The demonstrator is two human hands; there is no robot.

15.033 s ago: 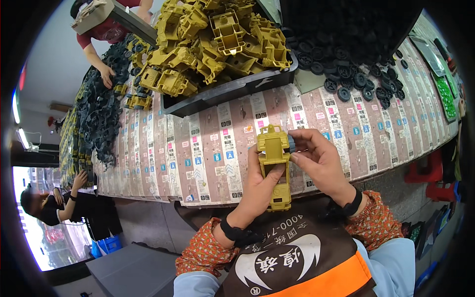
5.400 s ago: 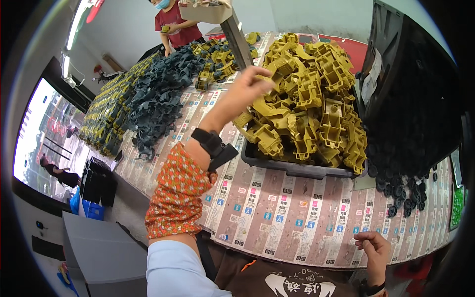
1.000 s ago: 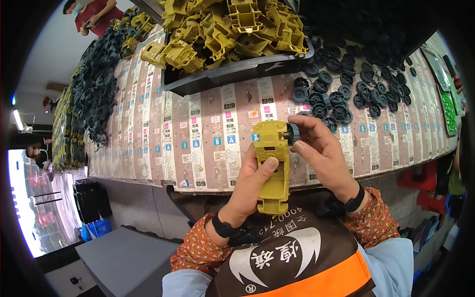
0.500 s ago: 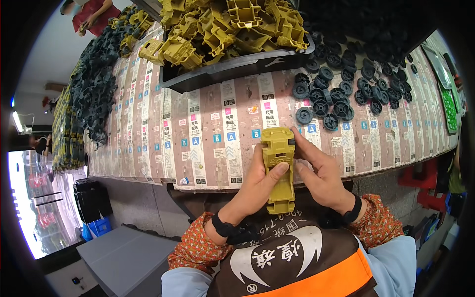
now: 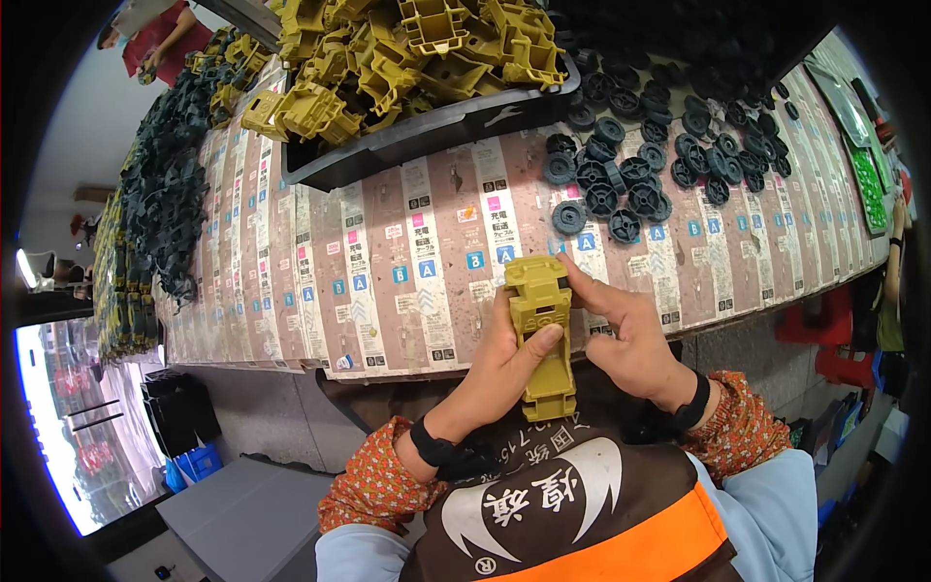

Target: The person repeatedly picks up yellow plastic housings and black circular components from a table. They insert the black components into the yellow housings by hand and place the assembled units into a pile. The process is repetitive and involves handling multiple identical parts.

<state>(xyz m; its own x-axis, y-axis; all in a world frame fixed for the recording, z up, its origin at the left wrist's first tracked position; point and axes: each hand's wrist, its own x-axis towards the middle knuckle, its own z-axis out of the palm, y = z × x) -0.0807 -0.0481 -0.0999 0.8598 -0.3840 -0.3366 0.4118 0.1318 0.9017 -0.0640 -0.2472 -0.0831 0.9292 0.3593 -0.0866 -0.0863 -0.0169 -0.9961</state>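
A yellow plastic toy truck body (image 5: 540,339) stands on end over the near edge of the table (image 5: 388,281). My left hand (image 5: 499,373) wraps around it from the left, thumb across its middle. My right hand (image 5: 626,335) presses against its right side, index finger reaching to the upper end. Whether a black wheel sits under my right fingers is hidden. Loose black plastic wheels (image 5: 621,184) lie on the table just beyond the truck.
A dark tray (image 5: 427,131) heaped with yellow truck bodies (image 5: 407,53) stands at the back. Dark grey parts (image 5: 165,194) and more yellow ones pile along the left. A person in red (image 5: 145,34) works at the far left corner. Green items (image 5: 870,184) lie far right.
The truck body has come down and toward me. The black wheel my right fingers held at its upper right side a second ago is out of sight; my right hand now lies flat against it.
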